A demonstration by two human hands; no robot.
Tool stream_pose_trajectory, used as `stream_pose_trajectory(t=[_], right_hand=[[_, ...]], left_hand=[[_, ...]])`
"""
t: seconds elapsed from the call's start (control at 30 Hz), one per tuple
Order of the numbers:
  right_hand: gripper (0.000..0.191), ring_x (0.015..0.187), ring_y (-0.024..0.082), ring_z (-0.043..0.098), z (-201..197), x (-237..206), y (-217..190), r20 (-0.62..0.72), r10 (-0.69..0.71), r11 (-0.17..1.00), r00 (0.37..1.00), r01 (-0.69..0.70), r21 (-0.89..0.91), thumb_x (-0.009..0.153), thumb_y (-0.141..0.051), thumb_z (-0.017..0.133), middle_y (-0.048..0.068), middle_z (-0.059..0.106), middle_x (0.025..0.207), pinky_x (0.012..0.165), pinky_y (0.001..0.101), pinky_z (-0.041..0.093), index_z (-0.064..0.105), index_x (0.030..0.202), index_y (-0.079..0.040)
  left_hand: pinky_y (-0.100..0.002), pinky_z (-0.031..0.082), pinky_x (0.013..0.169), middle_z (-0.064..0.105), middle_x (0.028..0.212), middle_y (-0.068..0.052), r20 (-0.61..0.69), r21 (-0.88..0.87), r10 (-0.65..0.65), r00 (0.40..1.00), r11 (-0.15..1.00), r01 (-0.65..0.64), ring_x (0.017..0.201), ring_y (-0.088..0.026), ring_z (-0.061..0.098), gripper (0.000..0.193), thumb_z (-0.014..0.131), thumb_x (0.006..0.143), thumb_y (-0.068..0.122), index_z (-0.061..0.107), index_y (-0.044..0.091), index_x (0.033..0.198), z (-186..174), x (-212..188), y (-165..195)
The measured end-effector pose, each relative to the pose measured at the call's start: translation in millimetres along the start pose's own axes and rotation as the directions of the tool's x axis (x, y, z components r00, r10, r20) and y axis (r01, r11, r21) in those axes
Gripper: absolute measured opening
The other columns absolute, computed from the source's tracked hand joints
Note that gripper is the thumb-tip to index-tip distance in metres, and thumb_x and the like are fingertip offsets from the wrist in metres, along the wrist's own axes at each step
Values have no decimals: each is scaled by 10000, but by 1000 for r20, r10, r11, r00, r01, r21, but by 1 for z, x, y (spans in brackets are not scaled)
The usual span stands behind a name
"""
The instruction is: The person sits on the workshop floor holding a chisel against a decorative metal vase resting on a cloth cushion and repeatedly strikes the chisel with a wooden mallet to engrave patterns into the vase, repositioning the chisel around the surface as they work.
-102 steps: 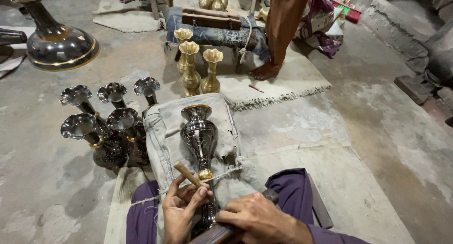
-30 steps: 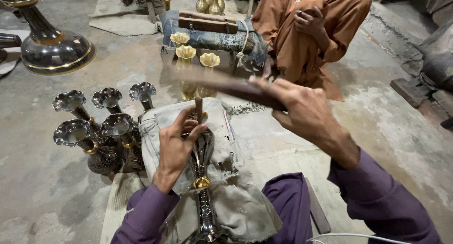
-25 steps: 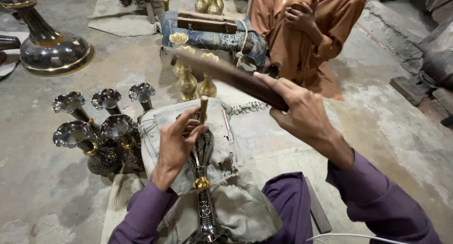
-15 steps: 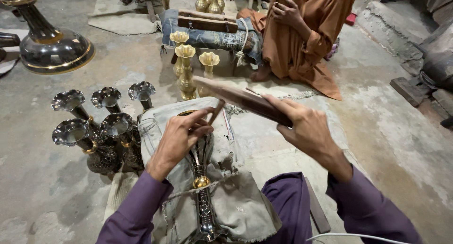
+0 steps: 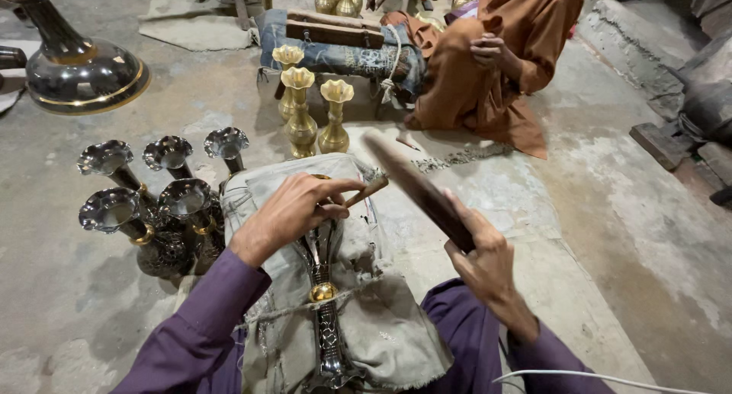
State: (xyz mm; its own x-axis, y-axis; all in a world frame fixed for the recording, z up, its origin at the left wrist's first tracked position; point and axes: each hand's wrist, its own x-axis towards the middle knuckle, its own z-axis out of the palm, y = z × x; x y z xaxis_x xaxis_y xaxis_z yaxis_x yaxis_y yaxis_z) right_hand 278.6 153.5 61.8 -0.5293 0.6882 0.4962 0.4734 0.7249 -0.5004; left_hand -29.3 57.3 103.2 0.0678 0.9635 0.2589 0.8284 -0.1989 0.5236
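five dark vases (image 5: 164, 203), three brass vases (image 5: 305, 104)

Hands at work on a dark metal vase (image 5: 326, 318) laid on grey cloth (image 5: 366, 325)

Left hand (image 5: 293, 211) pinches a small wooden punch (image 5: 367, 190) against it — right hand (image 5: 480, 253) grips a wooden stick (image 5: 415, 188), raised.
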Motion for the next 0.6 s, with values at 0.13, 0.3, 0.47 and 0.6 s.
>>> stream_pose_trajectory(t=[0.13,0.3,0.47,0.6], right_hand=[[810,894,306,718,14,-17,16,-5,-15,999,1000,15,31,740,-19,726,196,735,1085,742,418,609,486,1505,-131],[753,883,249,760,33,-35,25,-32,114,972,993,-105,209,814,-24,678,154,758,1025,804,379,634,453,1526,-129],[841,887,348,699,27,-35,27,58,62,998,996,-60,-33,681,-11,743,207,743,1125,758,398,558,502,1480,-115],[721,895,294,753,13,-18,24,117,25,995,993,-36,88,791,-115,736,159,741,1051,816,384,577,522,1478,-156]], left_hand=[[-426,539,727,789,868,-48,9,11,98,995,995,-98,751,-250,733,531,765,813,254,665,243,1335,-4,-1,-3],[-442,516,712,757,829,-72,10,45,198,980,979,-198,749,-276,690,491,770,807,276,698,236,1291,-3,2,-6],[-398,587,742,798,937,-11,25,-22,75,997,997,-74,782,-199,760,505,733,862,197,639,260,1354,-4,-6,-9],[-330,654,787,817,1014,-45,-172,-377,-114,978,925,42,927,-143,801,482,743,908,141,591,175,1365,-9,-23,-9]])
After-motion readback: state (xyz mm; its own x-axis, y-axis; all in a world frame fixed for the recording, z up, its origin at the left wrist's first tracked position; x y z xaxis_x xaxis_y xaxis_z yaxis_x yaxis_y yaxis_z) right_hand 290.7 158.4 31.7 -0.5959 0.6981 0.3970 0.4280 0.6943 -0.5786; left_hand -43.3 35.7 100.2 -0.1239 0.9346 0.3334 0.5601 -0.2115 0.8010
